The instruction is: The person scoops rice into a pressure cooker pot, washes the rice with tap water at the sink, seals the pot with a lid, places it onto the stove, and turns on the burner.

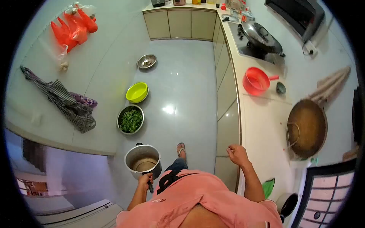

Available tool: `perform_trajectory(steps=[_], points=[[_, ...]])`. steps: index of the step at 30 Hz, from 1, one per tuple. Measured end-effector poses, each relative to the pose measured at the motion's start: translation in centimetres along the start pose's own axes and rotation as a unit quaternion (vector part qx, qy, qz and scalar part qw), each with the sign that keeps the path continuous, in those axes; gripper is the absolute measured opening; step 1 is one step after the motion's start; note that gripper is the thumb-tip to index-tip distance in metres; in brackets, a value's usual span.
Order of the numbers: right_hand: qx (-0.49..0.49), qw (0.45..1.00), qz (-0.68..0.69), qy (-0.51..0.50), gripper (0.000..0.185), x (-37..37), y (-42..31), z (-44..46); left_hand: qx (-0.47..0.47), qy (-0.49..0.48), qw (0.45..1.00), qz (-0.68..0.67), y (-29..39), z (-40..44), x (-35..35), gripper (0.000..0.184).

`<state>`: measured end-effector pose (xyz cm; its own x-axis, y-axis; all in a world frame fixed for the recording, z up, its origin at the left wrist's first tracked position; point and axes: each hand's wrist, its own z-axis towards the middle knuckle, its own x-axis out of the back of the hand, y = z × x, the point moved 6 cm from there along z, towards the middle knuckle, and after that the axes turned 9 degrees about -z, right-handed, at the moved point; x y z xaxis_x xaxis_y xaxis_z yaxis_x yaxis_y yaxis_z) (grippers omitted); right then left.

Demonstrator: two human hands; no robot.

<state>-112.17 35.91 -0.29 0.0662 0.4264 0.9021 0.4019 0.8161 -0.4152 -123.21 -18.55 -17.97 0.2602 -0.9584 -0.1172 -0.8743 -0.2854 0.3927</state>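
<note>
My left hand is wrapped around the black handle of a deep metal pot, held low at my left side. The pot's mouth faces up; its inside looks bare, with a brownish bottom. Near the edge of the counter, my right hand hangs in the air with its fingers curled in and nothing visible in them. Beyond the pot, a metal basin of green leafy vegetables sits on the floor.
Yellow-green basins and a metal bowl stand farther along the floor by the left wall. The counter at right bears a red ladle, a small dark cup, a large wok leaning on the wall, and a lidded wok on the stove.
</note>
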Motion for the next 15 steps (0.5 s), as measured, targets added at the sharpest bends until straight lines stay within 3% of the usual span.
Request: perform_trajectory(steps=[4,15], points=[[-0.02,0.999,-0.039,-0.03,0.026,2.7,-0.2,7.8,0.04,-0.039,0.998,0.023,6.7,4.9,-7.2,0.014],[-0.066,0.996,-0.036,0.045,0.028,10.0,-1.1,27.7,-0.062,-0.075,0.989,0.109,29.4,8.9,-34.2,0.01]])
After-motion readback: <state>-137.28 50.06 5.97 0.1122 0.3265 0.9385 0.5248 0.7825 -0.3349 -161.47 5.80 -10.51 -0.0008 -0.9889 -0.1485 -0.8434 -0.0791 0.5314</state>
